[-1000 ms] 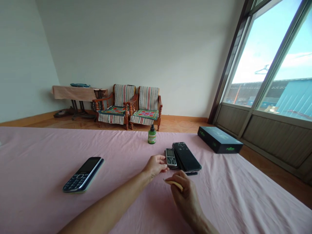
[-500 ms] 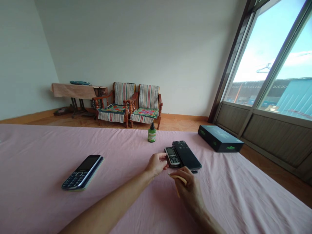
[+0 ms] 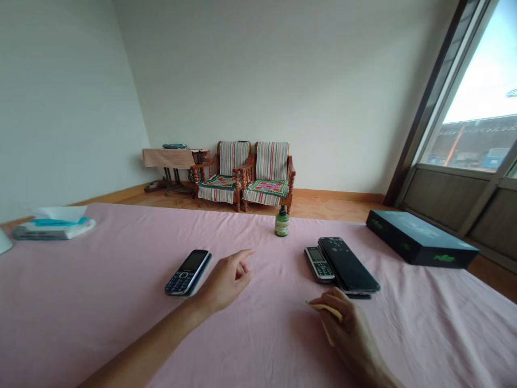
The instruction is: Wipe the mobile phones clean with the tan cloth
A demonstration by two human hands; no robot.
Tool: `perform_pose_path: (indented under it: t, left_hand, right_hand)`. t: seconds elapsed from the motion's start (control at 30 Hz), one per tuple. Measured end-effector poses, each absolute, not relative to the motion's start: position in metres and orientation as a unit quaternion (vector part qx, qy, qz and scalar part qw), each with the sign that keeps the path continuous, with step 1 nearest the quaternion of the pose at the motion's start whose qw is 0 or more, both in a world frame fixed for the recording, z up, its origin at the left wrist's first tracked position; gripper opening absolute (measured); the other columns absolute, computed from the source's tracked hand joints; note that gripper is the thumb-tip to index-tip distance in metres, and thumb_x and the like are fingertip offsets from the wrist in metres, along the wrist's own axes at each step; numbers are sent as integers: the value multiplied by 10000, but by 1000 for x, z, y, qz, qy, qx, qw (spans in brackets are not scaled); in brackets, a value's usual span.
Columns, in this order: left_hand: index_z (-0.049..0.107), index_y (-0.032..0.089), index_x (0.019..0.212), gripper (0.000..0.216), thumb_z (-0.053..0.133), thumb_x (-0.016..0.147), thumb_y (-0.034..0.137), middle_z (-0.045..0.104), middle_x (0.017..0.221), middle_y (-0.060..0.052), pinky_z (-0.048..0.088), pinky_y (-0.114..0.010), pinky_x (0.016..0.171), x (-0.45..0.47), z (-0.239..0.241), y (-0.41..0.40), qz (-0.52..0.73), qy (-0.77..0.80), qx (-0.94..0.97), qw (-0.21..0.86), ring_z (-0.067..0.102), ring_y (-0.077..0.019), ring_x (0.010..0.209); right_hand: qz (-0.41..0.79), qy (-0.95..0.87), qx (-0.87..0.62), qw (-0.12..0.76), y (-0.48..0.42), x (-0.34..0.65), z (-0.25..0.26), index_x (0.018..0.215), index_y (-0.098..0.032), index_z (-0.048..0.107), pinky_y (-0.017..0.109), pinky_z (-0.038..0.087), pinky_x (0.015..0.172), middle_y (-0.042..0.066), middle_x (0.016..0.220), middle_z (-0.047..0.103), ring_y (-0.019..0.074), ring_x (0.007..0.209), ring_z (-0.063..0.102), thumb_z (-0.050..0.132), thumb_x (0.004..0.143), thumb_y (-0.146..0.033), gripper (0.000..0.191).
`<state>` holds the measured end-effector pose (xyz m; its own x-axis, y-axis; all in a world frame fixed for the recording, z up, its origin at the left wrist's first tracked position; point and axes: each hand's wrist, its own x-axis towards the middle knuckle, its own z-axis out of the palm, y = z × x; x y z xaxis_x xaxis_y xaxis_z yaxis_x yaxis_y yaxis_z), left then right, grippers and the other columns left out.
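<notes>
My left hand [image 3: 226,279] hovers over the pink sheet with the forefinger stretched out and the other fingers loosely bent, holding nothing. Just left of it lies a dark keypad phone [image 3: 188,274] on top of another flat thing whose edge shows. My right hand [image 3: 348,318] is closed on a thin, pale yellow folded piece, perhaps cloth; most of this yellow piece [image 3: 328,310] is hidden by the fingers. Beyond the right hand, a small silver-and-black keypad phone [image 3: 320,264] rests against a larger black flat device [image 3: 348,264], with another dark edge showing beneath that.
A green pump bottle [image 3: 281,223] stands near the far edge of the pink sheet [image 3: 250,345]. At the right is a black box [image 3: 420,240]; at the far left, a tissue pack [image 3: 54,226]. Two wooden armchairs [image 3: 269,186] stand by the wall.
My left hand has left the small keypad phone and moved left toward the dark phone. The view has turned left, bringing the tissue pack in. My right hand keeps the yellow piece.
</notes>
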<state>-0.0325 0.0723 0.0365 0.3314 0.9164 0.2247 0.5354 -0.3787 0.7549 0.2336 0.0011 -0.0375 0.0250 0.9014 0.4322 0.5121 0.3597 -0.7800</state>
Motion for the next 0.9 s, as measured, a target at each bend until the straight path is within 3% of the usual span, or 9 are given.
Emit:
perform_pose_path:
  t: [0.1, 0.23, 0.33, 0.43, 0.7, 0.8, 0.9]
  left_hand:
    - [459, 184, 1321, 478, 475, 847, 241, 636, 788, 10, 472, -241, 710, -73, 49, 76, 214, 586, 781, 36, 611, -140, 686]
    - [418, 152, 1352, 534, 504, 857, 332, 576, 1148, -133, 431, -359, 874, -110, 55, 84, 169, 647, 742, -45, 565, -263, 1021]
    - [449, 147, 1335, 635, 598, 782, 422, 570, 1148, -177, 443, -414, 829, -123, 53, 86, 110, 680, 723, -56, 540, -348, 1065]
    - [434, 157, 1344, 651, 591, 778, 438, 619, 1080, -172, 463, -396, 773, -128, 51, 85, 68, 698, 712, -47, 590, -344, 1010]
    - [534, 147, 1143, 444, 545, 749, 352, 662, 968, -165, 460, -391, 699, -116, 60, 81, 89, 713, 694, -40, 634, -345, 885]
    - [496, 192, 1189, 435, 518, 782, 344, 662, 1029, -105, 454, -326, 744, -96, 58, 73, 136, 678, 722, -15, 633, -270, 922]
    - [514, 250, 1172, 398, 546, 786, 346, 693, 900, 9, 449, -220, 713, -68, 47, 62, 157, 610, 776, 41, 654, -168, 823]
  right_hand:
    - [202, -671, -530, 477, 0, 233, -40, 764, -199, 721, 246, 405, 583, 21, 722, 533, 161, 651, 555, 525, 791, -178, 199]
    - [200, -678, -527, 472, 1, 234, -43, 771, -200, 717, 244, 407, 578, 19, 713, 530, 161, 646, 551, 525, 817, -218, 198]
    - [210, -686, -521, 462, 2, 238, -47, 790, -197, 715, 237, 410, 547, 19, 708, 526, 157, 618, 549, 526, 833, -247, 199]
    - [214, -687, -517, 463, 3, 238, -47, 799, -193, 712, 232, 412, 528, 23, 710, 531, 157, 607, 551, 528, 837, -266, 201]
    - [217, -673, -520, 479, 2, 233, -39, 745, -192, 710, 228, 405, 504, 16, 680, 519, 148, 566, 532, 553, 818, -287, 197]
    - [227, -676, -522, 469, 2, 234, -40, 767, -193, 717, 230, 405, 508, 18, 697, 529, 149, 575, 538, 560, 813, -267, 180]
    - [217, -671, -525, 476, 1, 233, -40, 739, -190, 710, 240, 415, 550, 21, 698, 529, 162, 621, 550, 557, 808, -249, 177]
